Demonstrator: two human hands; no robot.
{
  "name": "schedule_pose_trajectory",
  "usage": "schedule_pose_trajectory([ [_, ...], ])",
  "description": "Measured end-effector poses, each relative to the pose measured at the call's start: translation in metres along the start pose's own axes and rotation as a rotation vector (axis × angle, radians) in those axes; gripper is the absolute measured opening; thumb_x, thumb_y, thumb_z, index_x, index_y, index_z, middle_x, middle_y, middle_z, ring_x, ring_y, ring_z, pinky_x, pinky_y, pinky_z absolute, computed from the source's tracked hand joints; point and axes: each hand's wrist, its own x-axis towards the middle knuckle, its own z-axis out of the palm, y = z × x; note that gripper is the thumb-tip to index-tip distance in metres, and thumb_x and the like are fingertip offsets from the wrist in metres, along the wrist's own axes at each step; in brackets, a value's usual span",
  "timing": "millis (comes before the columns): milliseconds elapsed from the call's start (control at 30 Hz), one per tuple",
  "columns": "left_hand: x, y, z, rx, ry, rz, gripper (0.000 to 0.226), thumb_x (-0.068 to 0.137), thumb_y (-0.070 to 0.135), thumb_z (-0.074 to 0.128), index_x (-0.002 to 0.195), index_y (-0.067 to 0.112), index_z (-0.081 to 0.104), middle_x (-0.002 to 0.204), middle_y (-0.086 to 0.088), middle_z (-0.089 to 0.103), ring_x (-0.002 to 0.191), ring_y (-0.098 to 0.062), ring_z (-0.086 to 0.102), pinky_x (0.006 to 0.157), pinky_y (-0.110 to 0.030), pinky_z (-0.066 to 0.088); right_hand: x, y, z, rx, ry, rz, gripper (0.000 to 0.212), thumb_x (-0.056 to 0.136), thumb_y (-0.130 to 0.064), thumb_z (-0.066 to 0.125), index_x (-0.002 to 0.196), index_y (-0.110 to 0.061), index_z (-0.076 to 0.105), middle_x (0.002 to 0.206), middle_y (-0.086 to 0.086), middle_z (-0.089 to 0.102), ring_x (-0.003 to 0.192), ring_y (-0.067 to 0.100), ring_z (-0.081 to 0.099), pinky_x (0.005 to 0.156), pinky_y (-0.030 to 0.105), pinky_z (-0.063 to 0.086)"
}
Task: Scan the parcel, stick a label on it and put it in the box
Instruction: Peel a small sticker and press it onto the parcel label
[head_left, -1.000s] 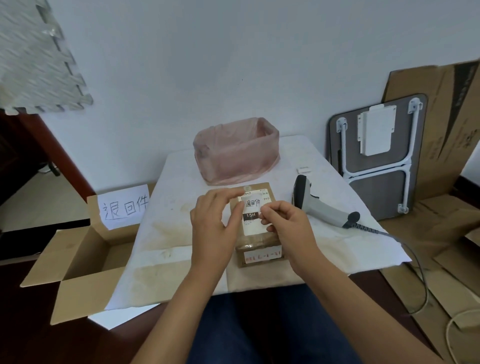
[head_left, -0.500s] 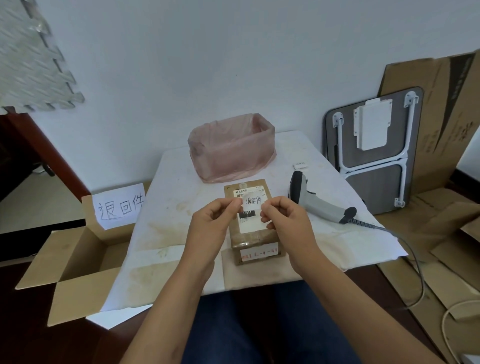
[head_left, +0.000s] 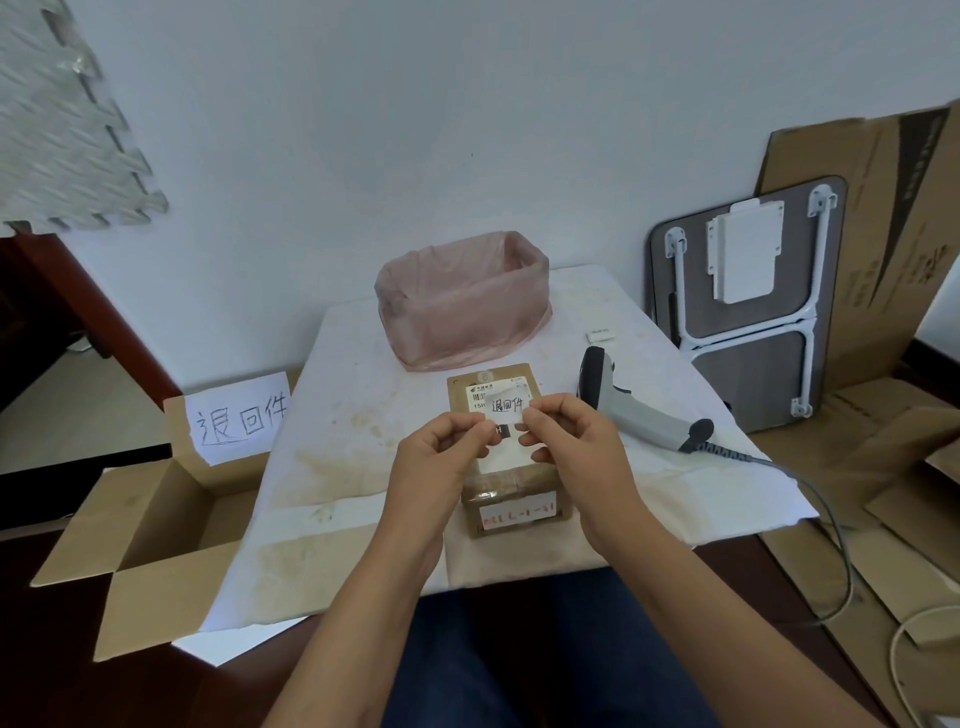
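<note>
A small brown parcel (head_left: 511, 491) with a white shipping sheet on top lies on the white table (head_left: 337, 441). Just above it, both hands pinch a small white handwritten label (head_left: 506, 405). My left hand (head_left: 441, 457) holds its lower left edge and my right hand (head_left: 569, 441) its right edge. The grey barcode scanner (head_left: 639, 413) lies on the table right of the parcel. An open cardboard box (head_left: 150, 525) with a handwritten paper sign stands on the floor at the left.
A bin lined with a pink bag (head_left: 462, 299) stands at the back of the table. A small white pad (head_left: 602, 333) lies near it. A folded table (head_left: 748, 312) and flat cardboard (head_left: 883, 249) lean on the right wall. The scanner cable (head_left: 831, 519) trails off the right edge.
Both hands have lifted off the parcel's top, and the small label is now held up between the fingertips, slightly above the parcel. The parcel has not moved.
</note>
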Motion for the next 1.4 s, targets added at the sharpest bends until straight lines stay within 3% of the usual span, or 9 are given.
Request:
schedule_pose_trajectory([
  [133, -0.001, 0.002, 0.001, 0.047, -0.034, -0.034, 0.009, 0.091, 0.021, 0.068, 0.089, 0.017, 0.076, 0.08, 0.008, 0.076, 0.078, -0.006, 0.064, 0.069, -0.016, 0.044, 0.004, -0.003, 0.0, 0.008, 0.005, -0.015, 0.005, 0.089, -0.016, 0.065, 0.09, -0.015, 0.069, 0.084, 0.0, 0.073, 0.074, 0.006, 0.067, 0.066, 0.02, 0.051],
  [267, -0.001, 0.003, 0.002, 0.004, -0.013, -0.014, 0.015, 0.091, 0.02, 0.071, 0.105, 0.019, 0.076, 0.098, 0.006, 0.079, 0.083, 0.002, 0.072, 0.063, -0.007, 0.05, 0.005, -0.003, 0.0, -0.034, 0.018, -0.037, 0.006, 0.089, -0.016, 0.065, 0.086, -0.016, 0.069, 0.08, -0.003, 0.072, 0.068, 0.002, 0.065, 0.063, 0.017, 0.049],
  [500, 0.001, 0.011, 0.002, -0.092, 0.022, 0.037, 0.015, 0.094, 0.016, 0.067, 0.1, 0.01, 0.078, 0.079, 0.008, 0.077, 0.065, 0.008, 0.067, 0.058, -0.004, 0.047, 0.008, -0.004, -0.002, -0.112, 0.034, -0.098, 0.005, 0.088, -0.019, 0.067, 0.088, -0.02, 0.072, 0.077, -0.006, 0.072, 0.068, 0.001, 0.065, 0.066, 0.019, 0.049],
  [667, 0.003, 0.013, -0.002, -0.051, -0.012, 0.018, 0.018, 0.091, 0.029, 0.068, 0.092, 0.015, 0.081, 0.095, -0.008, 0.079, 0.074, -0.002, 0.064, 0.077, -0.018, 0.047, 0.009, -0.005, -0.003, -0.161, 0.034, -0.127, 0.005, 0.087, -0.019, 0.068, 0.089, -0.018, 0.072, 0.076, -0.006, 0.07, 0.071, 0.004, 0.064, 0.071, 0.022, 0.051],
  [833, 0.004, 0.012, -0.005, 0.011, -0.043, 0.028, 0.02, 0.09, 0.031, 0.069, 0.095, 0.016, 0.081, 0.097, -0.007, 0.078, 0.073, 0.002, 0.065, 0.064, -0.003, 0.046, 0.009, -0.004, -0.004, -0.215, 0.02, -0.167, 0.005, 0.087, -0.018, 0.067, 0.087, -0.022, 0.071, 0.074, -0.009, 0.069, 0.07, 0.002, 0.063, 0.069, 0.018, 0.05],
  [1033, 0.003, 0.013, -0.005, 0.024, -0.043, 0.01, 0.018, 0.089, 0.032, 0.071, 0.095, 0.018, 0.081, 0.092, -0.001, 0.079, 0.072, 0.004, 0.066, 0.074, -0.017, 0.046, 0.009, -0.004, -0.003, -0.278, 0.018, -0.206, 0.005, 0.087, -0.017, 0.067, 0.089, -0.016, 0.072, 0.073, -0.009, 0.067, 0.068, -0.003, 0.059, 0.063, 0.01, 0.047],
  [1200, 0.003, 0.012, -0.004, 0.026, -0.021, 0.025, 0.015, 0.089, 0.027, 0.072, 0.096, 0.017, 0.079, 0.086, 0.003, 0.08, 0.067, 0.007, 0.066, 0.065, -0.008, 0.049, 0.009, -0.004, -0.005, -0.312, 0.02, -0.222, 0.006, 0.087, -0.019, 0.067, 0.09, -0.017, 0.072, 0.076, -0.009, 0.069, 0.072, 0.0, 0.062, 0.066, 0.011, 0.049],
  [1400, 0.006, 0.011, -0.004, 0.019, -0.024, 0.023, 0.013, 0.089, 0.021, 0.072, 0.097, 0.012, 0.079, 0.086, 0.003, 0.08, 0.069, 0.006, 0.068, 0.063, -0.007, 0.049, 0.01, -0.004, -0.005, -0.336, 0.027, -0.24, 0.008, 0.088, -0.02, 0.066, 0.095, -0.021, 0.07, 0.08, -0.007, 0.07, 0.077, 0.002, 0.063, 0.066, 0.012, 0.05],
])
